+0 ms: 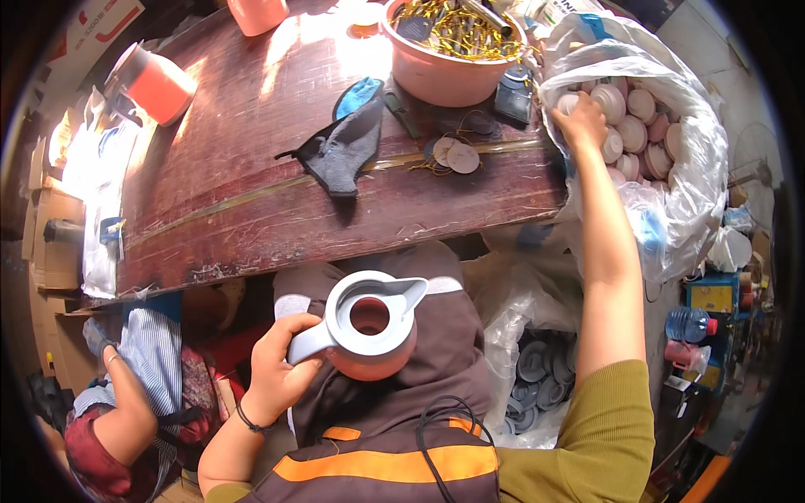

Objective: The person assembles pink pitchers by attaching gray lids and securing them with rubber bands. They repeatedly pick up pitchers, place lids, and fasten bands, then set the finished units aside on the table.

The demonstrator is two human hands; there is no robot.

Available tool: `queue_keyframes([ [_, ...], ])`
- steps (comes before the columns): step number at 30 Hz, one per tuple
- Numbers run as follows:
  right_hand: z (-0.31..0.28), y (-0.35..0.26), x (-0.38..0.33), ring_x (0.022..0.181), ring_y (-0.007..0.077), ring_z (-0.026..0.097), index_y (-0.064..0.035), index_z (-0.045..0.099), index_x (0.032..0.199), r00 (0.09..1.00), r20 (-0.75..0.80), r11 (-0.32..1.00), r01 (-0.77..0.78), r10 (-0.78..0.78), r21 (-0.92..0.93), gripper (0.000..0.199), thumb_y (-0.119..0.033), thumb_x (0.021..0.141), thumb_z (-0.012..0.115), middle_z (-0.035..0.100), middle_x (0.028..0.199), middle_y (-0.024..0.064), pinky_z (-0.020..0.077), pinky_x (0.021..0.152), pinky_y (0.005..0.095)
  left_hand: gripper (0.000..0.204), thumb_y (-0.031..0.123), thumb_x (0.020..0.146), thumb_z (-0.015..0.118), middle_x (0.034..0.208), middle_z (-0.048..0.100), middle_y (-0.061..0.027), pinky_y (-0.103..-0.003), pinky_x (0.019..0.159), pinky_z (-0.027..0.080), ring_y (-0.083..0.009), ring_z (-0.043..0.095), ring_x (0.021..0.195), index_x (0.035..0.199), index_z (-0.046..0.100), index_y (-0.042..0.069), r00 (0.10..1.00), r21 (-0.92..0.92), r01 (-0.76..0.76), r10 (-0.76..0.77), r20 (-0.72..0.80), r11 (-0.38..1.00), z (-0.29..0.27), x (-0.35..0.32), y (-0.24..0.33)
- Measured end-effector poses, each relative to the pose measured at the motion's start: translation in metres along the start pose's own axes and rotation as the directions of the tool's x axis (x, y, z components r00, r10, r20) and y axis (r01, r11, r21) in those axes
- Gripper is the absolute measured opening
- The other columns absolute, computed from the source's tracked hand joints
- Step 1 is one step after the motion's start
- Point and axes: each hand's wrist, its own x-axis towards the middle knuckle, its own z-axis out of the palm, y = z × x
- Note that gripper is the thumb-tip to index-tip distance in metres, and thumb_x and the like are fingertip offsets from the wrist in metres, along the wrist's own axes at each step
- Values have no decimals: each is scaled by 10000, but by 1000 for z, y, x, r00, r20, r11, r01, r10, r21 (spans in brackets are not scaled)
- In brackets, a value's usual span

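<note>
My left hand (283, 366) is closed around the grey-blue handle of a jug (369, 362) above my lap. The jug has a coral-red body, a grey-blue collar and a pointed spout; its top is uncovered, showing a dark reddish inside. On the right, my right arm stretches to a clear plastic bag (708, 180) full of pale pink round lids (631, 132). At the bag's left side, my right hand (583, 126) has its fingers closed on one pale lid (568, 103), partly covered by the fingers.
The worn dark-red table (226, 184) holds a pink basin (444, 80) of tags with gold strings, a grey cloth (342, 155), round tags (461, 157) and another coral jug (163, 88). Grey lids (545, 369) fill a bag beside my lap. Another person's arm (126, 411) shows at lower left.
</note>
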Motion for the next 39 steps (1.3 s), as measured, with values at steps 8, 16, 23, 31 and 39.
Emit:
queue_keyframes([
  [8, -77, -31, -164, 1090, 231, 512, -43, 457, 1355, 933, -4, 200, 82, -360, 976, 787, -355, 709, 781, 480, 1191, 123, 435, 933, 353, 234, 108, 762, 700, 804, 629, -86, -273, 670, 475, -142, 606, 729, 961, 618, 14, 983, -116, 138, -122, 140, 984, 7, 10, 5],
  [16, -105, -63, -328, 1214, 326, 465, -55, 479, 1176, 733, -293, -33, 346, -614, 938, 725, -255, 597, 867, 375, 1353, 219, 419, 997, 420, 268, 60, 719, 675, 813, 631, -100, -272, 677, 477, -153, 608, 729, 979, 624, 19, 991, -106, 54, -40, 131, 993, 14, -2, 24],
  [23, -141, -53, -325, 1254, 414, 457, -28, 468, 1270, 460, -103, 126, 442, -882, 888, 831, -386, 623, 847, 422, 1393, 266, 383, 1014, 471, 216, 155, 751, 673, 798, 638, -143, -382, 643, 500, -322, 636, 740, 946, 634, 70, 968, -5, -121, 119, 220, 993, 25, -14, 13],
  [31, -120, -50, -337, 1092, 381, 538, -35, 556, 1235, 341, -201, 28, 564, -918, 825, 641, -284, 669, 725, 518, 1216, 195, 449, 925, 451, 232, 245, 772, 691, 759, 631, -142, -413, 631, 496, -327, 635, 719, 886, 615, 58, 956, 11, -160, 153, 250, 987, 39, -22, -2],
  [39, -78, -26, -373, 1363, 333, 324, 33, 268, 1452, 726, 125, 336, 153, -677, 930, 830, -458, 870, 599, 284, 1488, 215, 252, 1117, 400, 310, 158, 758, 655, 901, 647, -124, -427, 668, 512, -321, 644, 786, 1041, 585, 53, 936, 91, -299, 274, 219, 950, 84, -43, -5],
])
